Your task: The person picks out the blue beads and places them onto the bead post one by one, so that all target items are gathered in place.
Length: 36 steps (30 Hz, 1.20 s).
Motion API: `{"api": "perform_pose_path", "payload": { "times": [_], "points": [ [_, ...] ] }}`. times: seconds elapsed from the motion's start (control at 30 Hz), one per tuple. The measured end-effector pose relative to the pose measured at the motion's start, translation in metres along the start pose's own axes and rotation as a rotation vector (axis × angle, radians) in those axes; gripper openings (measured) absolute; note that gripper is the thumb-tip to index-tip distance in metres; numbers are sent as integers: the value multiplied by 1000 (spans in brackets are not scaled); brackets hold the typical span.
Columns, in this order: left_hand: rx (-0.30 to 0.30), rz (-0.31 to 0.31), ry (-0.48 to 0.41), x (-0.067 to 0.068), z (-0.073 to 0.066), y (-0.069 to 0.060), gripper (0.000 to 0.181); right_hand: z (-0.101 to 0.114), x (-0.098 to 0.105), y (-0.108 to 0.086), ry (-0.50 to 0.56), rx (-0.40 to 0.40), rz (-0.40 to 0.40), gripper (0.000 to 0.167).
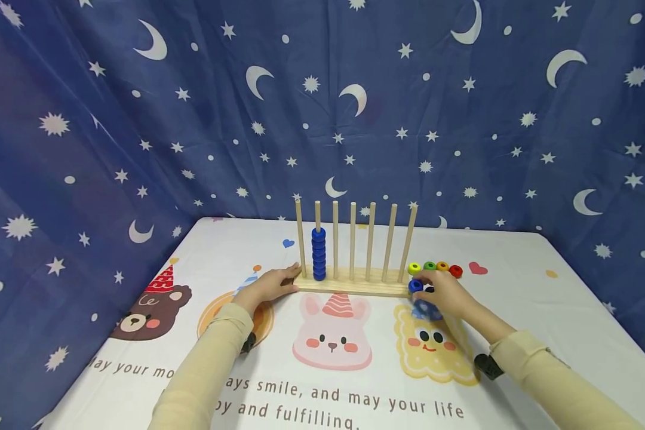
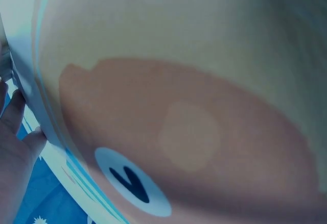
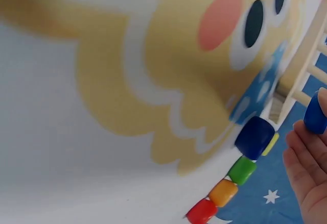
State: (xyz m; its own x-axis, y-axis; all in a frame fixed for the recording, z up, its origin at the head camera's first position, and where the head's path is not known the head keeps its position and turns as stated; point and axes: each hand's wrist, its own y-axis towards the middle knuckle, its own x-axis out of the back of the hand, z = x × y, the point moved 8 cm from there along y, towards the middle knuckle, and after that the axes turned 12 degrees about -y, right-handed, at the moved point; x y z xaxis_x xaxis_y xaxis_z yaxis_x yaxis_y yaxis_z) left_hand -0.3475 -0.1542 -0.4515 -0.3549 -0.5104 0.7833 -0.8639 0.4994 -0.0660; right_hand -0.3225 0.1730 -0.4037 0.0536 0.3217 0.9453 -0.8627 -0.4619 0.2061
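A wooden peg rack (image 1: 355, 288) with a row of upright pegs stands on the table. Its second peg from the left carries a stack of blue beads (image 1: 319, 254). My left hand (image 1: 269, 285) holds the rack's left end, thumb toward the front corner and fingers toward the back. Beside the right end, my right hand (image 1: 445, 292) pinches a blue bead (image 3: 315, 114) between thumb and fingers. Another blue bead (image 3: 255, 138) lies on the table under that hand. Behind it sit a yellow bead (image 1: 414, 268), a green bead (image 1: 429, 266), an orange bead (image 1: 442, 267) and a red bead (image 1: 455, 272).
A white tablecloth (image 1: 312, 334) printed with cartoon animals and lettering covers the table. Behind and to the left hangs a dark blue curtain (image 1: 322, 149) with moons and stars.
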Motion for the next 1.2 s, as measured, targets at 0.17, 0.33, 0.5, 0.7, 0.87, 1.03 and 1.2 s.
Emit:
{"api": "perform_pose_path", "payload": {
  "times": [0.17, 0.33, 0.5, 0.7, 0.87, 1.03, 1.2],
  "points": [
    [1, 8, 15, 3, -2, 3, 56, 5, 4, 3, -4, 1, 20, 28],
    [-11, -9, 4, 6, -3, 3, 56, 16, 6, 5, -10, 12, -3, 29],
    [-4, 1, 4, 5, -3, 0, 56, 31, 3, 5, 25, 54, -14, 30],
    [-7, -5, -13, 4, -4, 0, 55, 46, 6, 4, 69, 103, -72, 31],
    [-15, -19, -8, 8, -3, 1, 55, 58, 13, 14, 127, 98, -78, 34],
    [-20, -18, -16, 7, -4, 4, 56, 68, 16, 20, 187, 71, -92, 34],
    [1, -1, -19, 2, -1, 3, 56, 82, 15, 24, 205, 96, -96, 34]
  ]
}}
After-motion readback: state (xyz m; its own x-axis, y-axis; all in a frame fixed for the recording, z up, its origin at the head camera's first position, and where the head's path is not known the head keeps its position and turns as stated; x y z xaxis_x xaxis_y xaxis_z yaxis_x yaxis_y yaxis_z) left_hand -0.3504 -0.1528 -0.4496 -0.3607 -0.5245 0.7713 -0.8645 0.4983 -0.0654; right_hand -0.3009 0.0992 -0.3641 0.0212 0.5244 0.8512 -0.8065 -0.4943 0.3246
